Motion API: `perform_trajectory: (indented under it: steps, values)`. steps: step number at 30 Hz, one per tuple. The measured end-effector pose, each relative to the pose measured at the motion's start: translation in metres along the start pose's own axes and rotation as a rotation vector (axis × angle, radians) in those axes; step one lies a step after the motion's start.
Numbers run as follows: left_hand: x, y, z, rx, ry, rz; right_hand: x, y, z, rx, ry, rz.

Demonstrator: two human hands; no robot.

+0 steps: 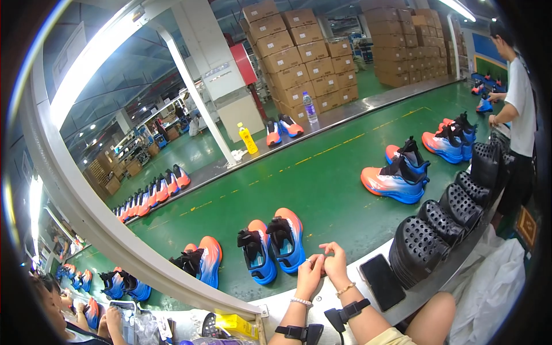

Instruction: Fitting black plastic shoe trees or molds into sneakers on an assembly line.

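Note:
My left hand (310, 275) and my right hand (334, 261) meet at the near edge of the green conveyor belt (328, 190). The fingers of both are curled in and pressed together; anything between them is too small or hidden to make out. Just left of them, a pair of orange, white and blue running shoes stands on the belt: one shoe (287, 241) nearest my left hand, the other shoe (259, 253) beside it. Right of my right hand lies a black phone (382, 282) on the white ledge (356, 276).
Stacked black clogs (420, 247) line the ledge at right. More running shoes (397, 178) stand along the belt. A yellow bottle (247, 138) and a purple-labelled bottle (310, 108) are on the far ledge. A curved white frame (115, 213) crosses the left. Co-workers (520, 98) flank me.

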State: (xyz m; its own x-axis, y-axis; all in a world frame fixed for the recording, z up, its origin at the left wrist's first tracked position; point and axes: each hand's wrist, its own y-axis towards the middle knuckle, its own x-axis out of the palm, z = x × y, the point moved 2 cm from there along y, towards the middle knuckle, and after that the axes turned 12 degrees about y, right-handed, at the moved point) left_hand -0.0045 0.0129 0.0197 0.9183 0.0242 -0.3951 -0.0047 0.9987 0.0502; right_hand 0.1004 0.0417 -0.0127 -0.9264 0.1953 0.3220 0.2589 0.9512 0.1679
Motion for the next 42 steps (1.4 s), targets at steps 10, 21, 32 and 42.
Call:
perform_trajectory:
  steps: [10,21,32,42]
  values:
    - [0.011,0.009,-0.005,0.131,-0.182,0.122,0.002,0.002,0.004,-0.017,-0.144,0.001]
    - [0.020,0.015,-0.011,0.052,-0.219,-0.043,-0.010,0.007,0.010,-0.084,-0.221,-0.073]
    - [0.036,0.016,0.005,0.103,-0.260,-0.027,-0.019,0.012,-0.004,-0.085,-0.179,-0.048]
    - [0.039,0.019,0.003,-0.076,-0.204,0.096,-0.042,0.025,-0.031,0.358,0.612,0.186]
